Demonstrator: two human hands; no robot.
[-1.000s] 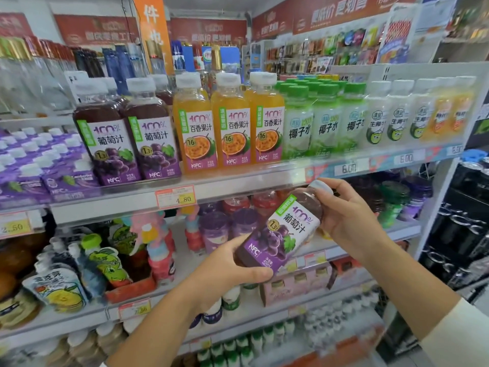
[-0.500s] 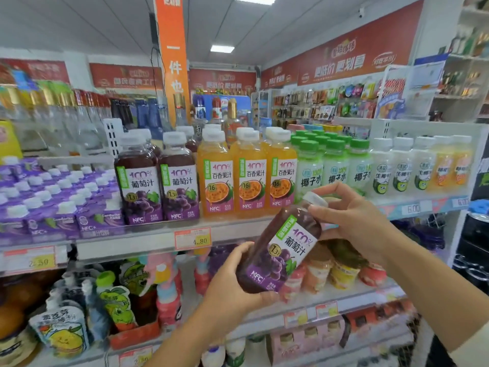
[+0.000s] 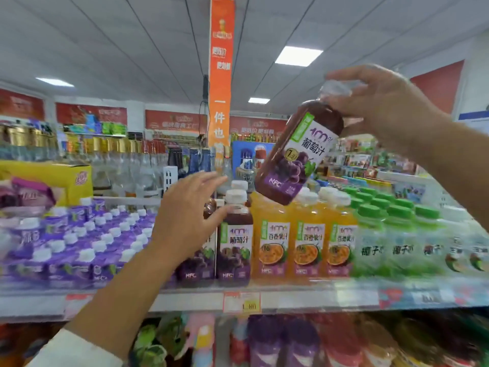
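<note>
Right hand [image 3: 383,107]: now carrying the grape juice bottle [image 3: 296,157] solo, pinched at the cap, tilted above the orange juice row [image 3: 307,242]
Left hand [image 3: 185,221]: let go, fingers spread, reaching toward the shelved grape bottles [image 3: 235,242]
Meaning: probably making room to put it back

Bright, even light comes from white rectangular ceiling panels [image 3: 298,56], which glare slightly. Motion blur smears the whole view, worst along the bottom and right edges, where the green-capped pale plastic bottles [image 3: 397,234] have unreadable labels. The raised dark purple plastic juice bottle [image 3: 299,154] is sharpest. Ceiling lines bow with wide-angle distortion.
</note>
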